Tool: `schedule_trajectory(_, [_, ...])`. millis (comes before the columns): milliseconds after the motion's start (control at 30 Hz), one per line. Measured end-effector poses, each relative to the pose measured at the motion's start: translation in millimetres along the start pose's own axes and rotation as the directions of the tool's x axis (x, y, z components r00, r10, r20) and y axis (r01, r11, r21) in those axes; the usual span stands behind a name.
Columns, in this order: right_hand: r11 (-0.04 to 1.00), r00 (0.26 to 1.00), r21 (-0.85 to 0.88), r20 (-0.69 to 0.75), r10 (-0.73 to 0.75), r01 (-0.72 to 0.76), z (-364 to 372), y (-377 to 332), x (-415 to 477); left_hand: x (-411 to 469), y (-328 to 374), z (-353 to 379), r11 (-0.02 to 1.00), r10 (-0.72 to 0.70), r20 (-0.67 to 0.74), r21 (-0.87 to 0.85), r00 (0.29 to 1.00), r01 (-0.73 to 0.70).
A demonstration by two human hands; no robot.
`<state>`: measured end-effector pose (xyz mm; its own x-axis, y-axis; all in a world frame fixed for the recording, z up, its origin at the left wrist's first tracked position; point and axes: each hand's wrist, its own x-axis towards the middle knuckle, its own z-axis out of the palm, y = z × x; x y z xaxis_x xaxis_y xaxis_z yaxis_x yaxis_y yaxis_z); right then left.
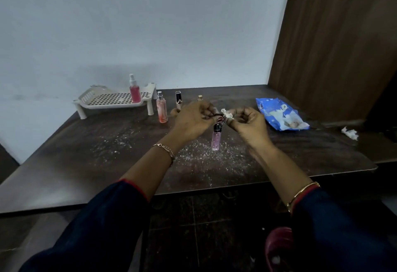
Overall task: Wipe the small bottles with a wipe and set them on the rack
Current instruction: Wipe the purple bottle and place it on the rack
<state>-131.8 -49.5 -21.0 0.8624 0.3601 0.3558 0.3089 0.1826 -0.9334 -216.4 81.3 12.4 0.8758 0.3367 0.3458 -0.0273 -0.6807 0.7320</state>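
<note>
While the left hand [193, 119] pinches the pink bottle [216, 139] by its cap, axis vertical, right fingers [231, 122] pinch the wipe [225, 113] there; rack [113, 99] lies leftward.

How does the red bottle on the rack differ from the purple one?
The red bottle stands on the rack; the purple bottle is held in the left hand. The red bottle has a pale spray top, the purple bottle a dark cap. Both are upright and see-through.

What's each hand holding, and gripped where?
Left hand pinches the pink bottle by its dark cap, body hanging below. Right hand pinches a crumpled wipe in its fingertips.
</note>
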Motion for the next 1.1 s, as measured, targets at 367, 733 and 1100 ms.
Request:
schedule_trajectory(367, [0.999,0.999,-0.015,-0.009,0.033,-0.033,7.9,-6.5,-26.9,-30.5,-8.8,16.6,0.994,-0.056,-0.129,-0.1,0.99,0.043])
schedule_trajectory(733, [0.99,0.996,-0.114,0.03,0.089,-0.085,-2.6,14.2,-54.1,-41.0,-10.3,10.4,0.985,0.072,-0.197,0.168,0.978,-0.039])
schedule_trajectory(1100, [0.957,0.99,-0.276,-0.082,-0.118,0.091,4.7,7.0,-51.8,-32.0,-10.5,6.7,0.952,0.124,-0.121,0.294,0.985,-0.084])
